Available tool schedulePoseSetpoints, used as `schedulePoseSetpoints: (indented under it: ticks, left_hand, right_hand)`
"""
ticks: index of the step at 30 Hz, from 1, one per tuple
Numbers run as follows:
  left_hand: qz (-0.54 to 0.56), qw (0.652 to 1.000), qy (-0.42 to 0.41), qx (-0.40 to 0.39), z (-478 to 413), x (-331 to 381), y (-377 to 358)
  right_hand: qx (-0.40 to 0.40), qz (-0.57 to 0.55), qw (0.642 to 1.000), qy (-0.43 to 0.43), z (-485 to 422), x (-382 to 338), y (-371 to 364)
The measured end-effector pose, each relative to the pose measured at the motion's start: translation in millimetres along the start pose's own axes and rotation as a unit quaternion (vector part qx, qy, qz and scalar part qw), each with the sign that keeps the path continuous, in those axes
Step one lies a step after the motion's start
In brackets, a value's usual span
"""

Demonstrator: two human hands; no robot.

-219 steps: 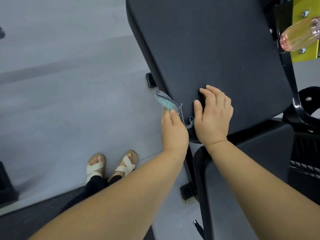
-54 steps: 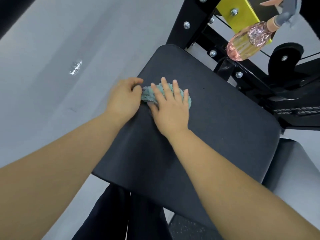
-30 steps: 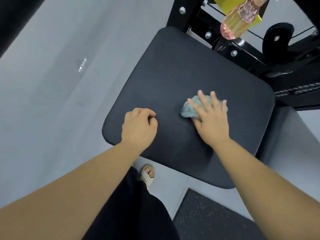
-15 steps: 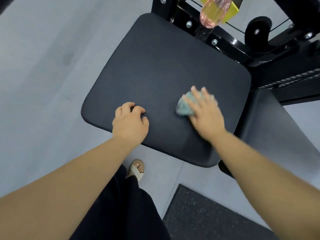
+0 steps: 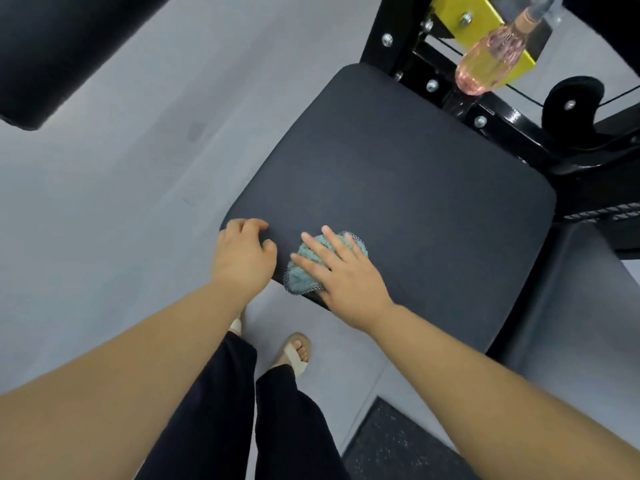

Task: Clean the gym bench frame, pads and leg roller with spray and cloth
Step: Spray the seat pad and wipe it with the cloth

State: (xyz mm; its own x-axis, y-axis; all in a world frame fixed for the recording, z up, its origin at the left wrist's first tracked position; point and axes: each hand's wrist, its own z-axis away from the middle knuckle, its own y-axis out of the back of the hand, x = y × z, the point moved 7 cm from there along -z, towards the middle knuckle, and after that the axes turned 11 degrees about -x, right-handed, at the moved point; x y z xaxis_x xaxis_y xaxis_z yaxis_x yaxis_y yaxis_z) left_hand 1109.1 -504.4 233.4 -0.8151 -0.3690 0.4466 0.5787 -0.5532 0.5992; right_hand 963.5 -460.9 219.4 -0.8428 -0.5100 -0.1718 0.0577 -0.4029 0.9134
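Note:
A dark seat pad of the gym bench fills the middle of the view. My right hand lies flat on a teal cloth with straight fingers, pressing it onto the pad's near left edge. My left hand rests on the pad's near left corner with its fingers curled over the edge. A pink spray bottle hangs on the black frame beyond the pad. A second pad continues to the right.
A black padded roller crosses the top left corner. Grey floor lies to the left, a dark speckled mat at the bottom. My legs and sandalled foot stand just below the pad. A yellow plate is bolted on the frame.
My right hand has slid the cloth from the pad's middle right to its near left edge, close to my left hand, which has stayed at the pad's near left corner.

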Motion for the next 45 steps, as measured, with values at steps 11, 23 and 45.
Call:
schedulePoseSetpoints:
  ticks: [11,23,45]
  left_hand:
    - [0.125,0.99,0.042,-0.057,-39.9,-23.7,26.1]
    - [0.102,0.979,0.063,-0.167,-95.4,-10.2,45.2]
    - [0.162,0.964,0.09,-0.19,-172.4,100.5,63.7]
  right_hand:
    - [0.007,-0.093,0.954,-0.285,-125.1,72.8,42.1]
    - [-0.037,-0.056,0.968,-0.24,-164.1,152.7,67.6]
    - [-0.014,-0.127,0.96,-0.249,-187.2,187.8,89.9]
